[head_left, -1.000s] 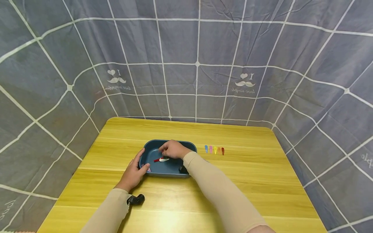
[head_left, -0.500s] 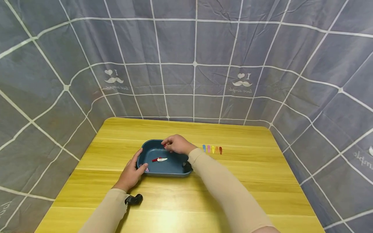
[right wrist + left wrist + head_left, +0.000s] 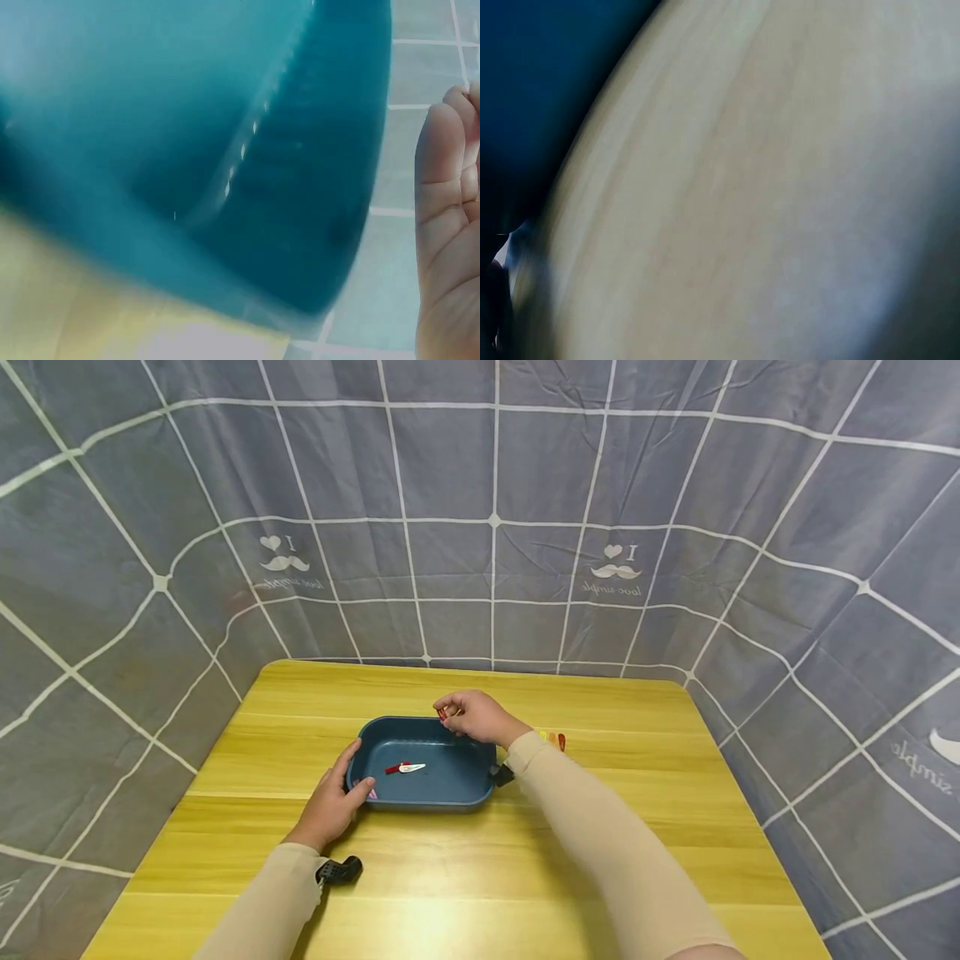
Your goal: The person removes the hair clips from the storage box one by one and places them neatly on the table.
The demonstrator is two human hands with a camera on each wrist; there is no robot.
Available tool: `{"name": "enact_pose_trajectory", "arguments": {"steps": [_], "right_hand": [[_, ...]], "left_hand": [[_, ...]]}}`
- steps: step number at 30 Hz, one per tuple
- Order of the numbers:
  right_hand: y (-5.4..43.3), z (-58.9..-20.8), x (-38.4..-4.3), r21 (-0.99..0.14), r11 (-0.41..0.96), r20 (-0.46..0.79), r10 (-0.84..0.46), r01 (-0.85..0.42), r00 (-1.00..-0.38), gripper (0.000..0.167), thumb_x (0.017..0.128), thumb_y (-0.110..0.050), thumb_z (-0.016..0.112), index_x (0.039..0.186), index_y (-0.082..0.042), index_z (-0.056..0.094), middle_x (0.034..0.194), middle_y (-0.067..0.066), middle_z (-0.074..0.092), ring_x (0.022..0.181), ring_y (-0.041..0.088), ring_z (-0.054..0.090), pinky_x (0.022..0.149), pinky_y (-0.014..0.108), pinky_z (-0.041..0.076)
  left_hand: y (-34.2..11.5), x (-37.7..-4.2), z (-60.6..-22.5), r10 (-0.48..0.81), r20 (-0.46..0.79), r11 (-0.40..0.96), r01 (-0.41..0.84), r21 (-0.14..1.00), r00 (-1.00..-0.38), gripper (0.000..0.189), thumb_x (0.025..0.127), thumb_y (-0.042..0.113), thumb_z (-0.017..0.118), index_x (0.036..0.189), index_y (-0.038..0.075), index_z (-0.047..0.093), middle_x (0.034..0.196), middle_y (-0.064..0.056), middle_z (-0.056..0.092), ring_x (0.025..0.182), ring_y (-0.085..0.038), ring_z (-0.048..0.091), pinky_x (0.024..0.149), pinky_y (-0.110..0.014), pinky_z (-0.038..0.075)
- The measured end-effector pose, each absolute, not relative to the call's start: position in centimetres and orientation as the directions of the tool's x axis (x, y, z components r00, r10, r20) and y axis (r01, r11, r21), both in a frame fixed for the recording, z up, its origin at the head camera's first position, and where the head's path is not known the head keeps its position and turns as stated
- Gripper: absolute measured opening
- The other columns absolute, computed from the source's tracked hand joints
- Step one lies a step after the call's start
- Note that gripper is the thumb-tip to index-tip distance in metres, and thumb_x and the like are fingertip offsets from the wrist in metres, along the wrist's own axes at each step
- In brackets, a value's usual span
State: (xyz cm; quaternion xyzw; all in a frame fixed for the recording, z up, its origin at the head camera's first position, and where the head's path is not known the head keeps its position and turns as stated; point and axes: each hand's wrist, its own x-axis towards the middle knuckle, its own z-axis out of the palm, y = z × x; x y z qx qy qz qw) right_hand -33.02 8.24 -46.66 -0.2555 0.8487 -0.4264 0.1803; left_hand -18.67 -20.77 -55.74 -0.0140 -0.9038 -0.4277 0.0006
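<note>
A dark blue rectangular tray (image 3: 453, 783) stands on the wooden table. My left hand (image 3: 330, 803) holds its left end, thumb over the near rim and fingers along the side. Above the tray's far rim, my right hand (image 3: 482, 718) pinches a red hair clip (image 3: 442, 714) between thumb and fingers. On the tray floor lie a white hair clip (image 3: 412, 768) and a red hair clip (image 3: 392, 769), touching or overlapping. A pink hair clip (image 3: 372, 792) sits by the left thumb, partly covered. In the right wrist view the held clip is out of sight.
Right of the tray, yellow, orange and red hair clips (image 3: 562, 742) lie in a row on the table (image 3: 637, 793); the right sleeve hides the row's left end. A grey checked curtain (image 3: 450, 560) surrounds the table's back and sides. Black wrist cameras (image 3: 341, 870) are strapped on.
My right hand has risen from inside the tray and moved right, past the far rim, carrying a red hair clip. The left hand has kept its hold on the tray. The view has shifted slightly.
</note>
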Motion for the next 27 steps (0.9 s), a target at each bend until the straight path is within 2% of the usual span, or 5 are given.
{"name": "enact_pose_trajectory", "arguments": {"steps": [5,11,15,22,27], "right_hand": [[10.2,-46.2,-33.2,-0.830,0.499,-0.083,-0.551,-0.248,-0.831,0.040,0.101,-0.007,0.066,0.141,-0.007,0.066,0.110,0.013,0.070,0.088,0.025,0.071,0.082,0.036,0.064],[12.8,-46.1,-33.5,-0.831,0.503,-0.073,-0.520,-0.236,-0.851,0.042,0.101,-0.007,0.063,0.143,-0.009,0.064,0.113,0.011,0.068,0.096,0.033,0.072,0.078,0.034,0.061],[14.5,-45.8,-33.5,-0.838,0.503,-0.080,-0.495,-0.210,-0.865,0.044,0.101,-0.008,0.063,0.145,-0.010,0.063,0.118,0.012,0.067,0.104,0.040,0.071,0.087,0.045,0.061],[17.5,-45.7,-33.8,-0.820,0.545,-0.093,-0.429,-0.175,-0.898,0.043,0.102,-0.013,0.065,0.145,-0.012,0.063,0.123,0.012,0.066,0.104,0.034,0.074,0.096,0.052,0.060],[19.8,-45.8,-33.8,-0.816,0.561,-0.114,-0.394,-0.140,-0.912,0.044,0.104,-0.014,0.063,0.148,-0.011,0.061,0.128,0.016,0.064,0.113,0.047,0.070,0.099,0.060,0.057]], "left_hand": [[-20.9,-18.6,-55.6,0.021,0.004,0.637,0.017,0.771,-1.000,0.076,0.108,0.042,0.057,0.171,0.030,0.016,0.168,-0.028,0.031,0.151,-0.055,0.034,0.116,-0.077,0.033],[-20.8,-18.5,-55.2,0.023,-0.003,0.640,0.012,0.768,-1.000,0.076,0.109,0.040,0.056,0.171,0.029,0.015,0.168,-0.029,0.032,0.150,-0.055,0.036,0.115,-0.077,0.034],[-20.9,-18.6,-55.4,0.025,-0.001,0.638,0.015,0.770,-1.000,0.075,0.109,0.041,0.056,0.171,0.029,0.015,0.167,-0.029,0.032,0.150,-0.055,0.036,0.115,-0.077,0.034],[-20.9,-18.8,-55.5,0.030,0.004,0.634,0.022,0.773,-1.000,0.075,0.108,0.041,0.056,0.171,0.029,0.016,0.169,-0.028,0.031,0.151,-0.055,0.035,0.115,-0.077,0.033],[-20.7,-18.8,-55.4,0.038,0.002,0.635,0.026,0.772,-0.999,0.076,0.108,0.041,0.056,0.171,0.028,0.015,0.169,-0.029,0.030,0.151,-0.056,0.034,0.115,-0.078,0.033]]}}
